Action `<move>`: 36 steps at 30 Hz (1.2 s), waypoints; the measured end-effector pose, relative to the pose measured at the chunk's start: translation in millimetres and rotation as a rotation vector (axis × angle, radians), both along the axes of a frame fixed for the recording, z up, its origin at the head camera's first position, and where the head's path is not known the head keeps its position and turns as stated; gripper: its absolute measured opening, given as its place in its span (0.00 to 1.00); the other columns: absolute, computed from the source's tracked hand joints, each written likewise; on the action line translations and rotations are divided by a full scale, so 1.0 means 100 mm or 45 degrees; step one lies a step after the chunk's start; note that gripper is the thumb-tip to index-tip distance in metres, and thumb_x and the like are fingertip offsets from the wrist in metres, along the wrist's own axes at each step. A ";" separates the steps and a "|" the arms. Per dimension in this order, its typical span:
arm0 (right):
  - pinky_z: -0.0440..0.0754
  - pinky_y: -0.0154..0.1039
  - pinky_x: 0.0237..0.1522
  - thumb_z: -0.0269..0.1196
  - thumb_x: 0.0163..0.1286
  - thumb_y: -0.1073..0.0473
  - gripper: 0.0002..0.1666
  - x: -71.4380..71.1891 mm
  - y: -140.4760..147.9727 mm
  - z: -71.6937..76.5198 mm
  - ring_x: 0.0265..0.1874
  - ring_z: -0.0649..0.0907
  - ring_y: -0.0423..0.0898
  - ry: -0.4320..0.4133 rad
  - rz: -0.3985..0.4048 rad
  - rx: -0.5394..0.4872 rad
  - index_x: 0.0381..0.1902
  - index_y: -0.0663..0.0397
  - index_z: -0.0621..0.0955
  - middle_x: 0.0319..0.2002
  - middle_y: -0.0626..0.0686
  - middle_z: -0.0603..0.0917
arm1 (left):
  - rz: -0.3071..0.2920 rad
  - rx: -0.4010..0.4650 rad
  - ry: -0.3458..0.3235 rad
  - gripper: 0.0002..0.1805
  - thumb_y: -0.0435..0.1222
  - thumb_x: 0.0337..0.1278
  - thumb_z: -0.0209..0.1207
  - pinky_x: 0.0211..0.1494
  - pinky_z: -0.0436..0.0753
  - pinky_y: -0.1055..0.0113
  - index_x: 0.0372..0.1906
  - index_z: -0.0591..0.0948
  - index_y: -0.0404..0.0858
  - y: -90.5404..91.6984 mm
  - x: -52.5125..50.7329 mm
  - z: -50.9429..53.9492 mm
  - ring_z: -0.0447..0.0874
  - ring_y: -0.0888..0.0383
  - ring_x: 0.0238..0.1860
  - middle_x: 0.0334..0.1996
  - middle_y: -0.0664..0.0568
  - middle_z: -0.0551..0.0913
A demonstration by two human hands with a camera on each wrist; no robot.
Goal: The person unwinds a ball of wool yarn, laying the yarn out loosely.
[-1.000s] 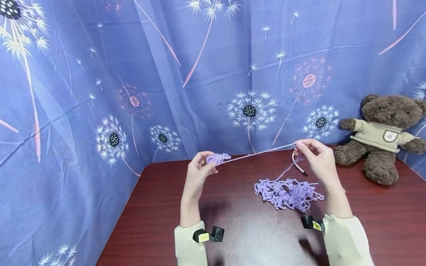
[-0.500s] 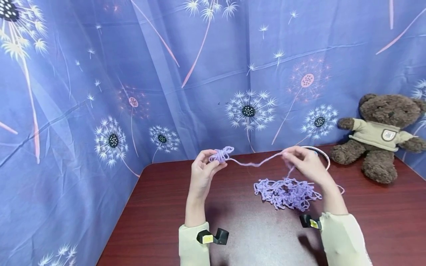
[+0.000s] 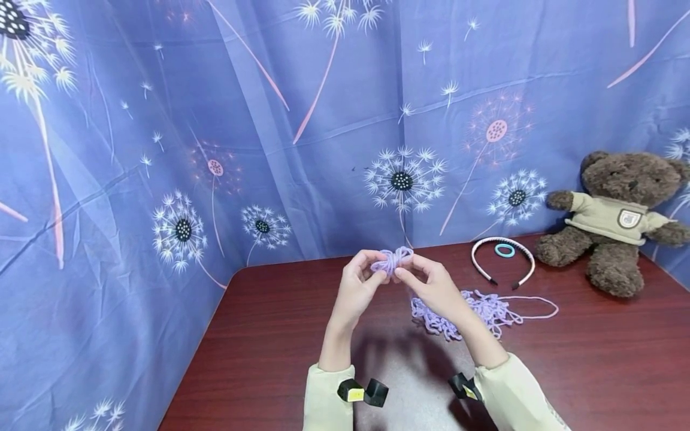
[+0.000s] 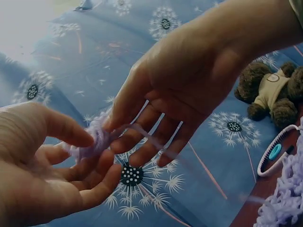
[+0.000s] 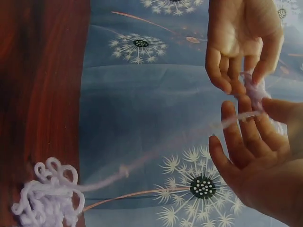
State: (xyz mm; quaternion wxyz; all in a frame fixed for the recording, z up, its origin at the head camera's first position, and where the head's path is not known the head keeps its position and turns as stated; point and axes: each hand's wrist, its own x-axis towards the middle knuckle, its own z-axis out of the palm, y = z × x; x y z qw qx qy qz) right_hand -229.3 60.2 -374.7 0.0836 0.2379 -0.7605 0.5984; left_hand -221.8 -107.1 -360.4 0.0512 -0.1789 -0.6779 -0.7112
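Note:
A small wound bundle of lilac yarn (image 3: 392, 260) is held above the table between both hands. My left hand (image 3: 353, 293) pinches its left side between thumb and fingers. At its right side, my right hand (image 3: 435, 288) pinches the bundle and its strand with thumb and forefinger; the other fingers are spread in the right wrist view. One yarn strand (image 5: 151, 156) runs from the bundle down to a loose lilac yarn heap (image 5: 47, 198). In the head view that heap lies on the table, partly hidden behind the right forearm.
A white headband (image 3: 530, 263) lies at the back right with a turquoise ring (image 3: 505, 250) inside its curve. A brown teddy bear (image 3: 628, 224) in a beige top sits beside it. Behind the dark red table (image 3: 259, 323) hangs a blue dandelion-print curtain (image 3: 323, 197).
My right hand has moved left, from holding the strand stretched out to meeting the bundle. My left hand has shifted right with the bundle. The headband and ring have come into full view.

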 end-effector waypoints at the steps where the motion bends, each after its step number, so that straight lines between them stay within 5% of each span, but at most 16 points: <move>1: 0.79 0.28 0.32 0.58 0.69 0.67 0.09 0.01 -0.01 0.00 0.28 0.80 0.29 -0.002 -0.020 0.000 0.39 0.70 0.81 0.33 0.66 0.85 | -0.010 -0.049 0.010 0.16 0.19 0.55 0.52 0.42 0.81 0.76 0.50 0.72 0.19 0.01 0.01 0.00 0.79 0.67 0.37 0.46 0.31 0.78; 6: 0.77 0.28 0.30 0.60 0.67 0.67 0.05 0.02 -0.03 -0.02 0.25 0.77 0.31 0.061 -0.121 0.075 0.34 0.66 0.81 0.27 0.62 0.83 | -0.041 -0.135 0.012 0.17 0.23 0.57 0.58 0.44 0.80 0.78 0.52 0.73 0.23 0.03 0.02 -0.01 0.79 0.69 0.41 0.52 0.29 0.77; 13: 0.80 0.30 0.35 0.62 0.60 0.71 0.10 0.07 -0.12 -0.06 0.31 0.77 0.30 0.275 -0.145 0.246 0.40 0.65 0.84 0.34 0.58 0.89 | 0.172 -0.194 0.055 0.18 0.30 0.50 0.68 0.35 0.77 0.77 0.45 0.75 0.29 0.10 0.01 -0.04 0.77 0.68 0.34 0.42 0.37 0.82; 21: 0.79 0.29 0.24 0.62 0.66 0.67 0.08 -0.01 -0.06 -0.06 0.27 0.84 0.36 0.154 -0.052 0.083 0.43 0.62 0.83 0.30 0.58 0.88 | 0.334 0.092 0.039 0.10 0.22 0.55 0.59 0.36 0.81 0.77 0.42 0.74 0.23 0.00 -0.03 -0.01 0.80 0.68 0.30 0.35 0.36 0.84; 27: 0.81 0.31 0.24 0.62 0.67 0.66 0.08 -0.10 0.17 -0.03 0.25 0.84 0.32 0.138 -0.130 0.051 0.41 0.63 0.85 0.32 0.63 0.88 | 0.243 0.233 -0.057 0.11 0.20 0.57 0.55 0.29 0.84 0.72 0.45 0.73 0.25 -0.18 -0.03 0.05 0.81 0.63 0.24 0.30 0.48 0.84; 33: 0.82 0.24 0.33 0.62 0.68 0.65 0.10 -0.16 0.44 0.01 0.28 0.84 0.25 0.162 -0.286 0.030 0.43 0.65 0.84 0.35 0.65 0.88 | 0.192 0.253 -0.071 0.10 0.20 0.57 0.54 0.30 0.84 0.72 0.43 0.74 0.29 -0.29 -0.03 0.07 0.81 0.64 0.23 0.27 0.55 0.83; 36: 0.77 0.20 0.29 0.62 0.68 0.65 0.09 -0.18 0.56 0.03 0.27 0.82 0.23 0.210 -0.363 0.045 0.43 0.64 0.85 0.33 0.59 0.89 | 0.186 0.280 -0.068 0.09 0.19 0.58 0.53 0.30 0.85 0.72 0.40 0.74 0.33 -0.33 -0.03 0.08 0.81 0.64 0.23 0.27 0.55 0.83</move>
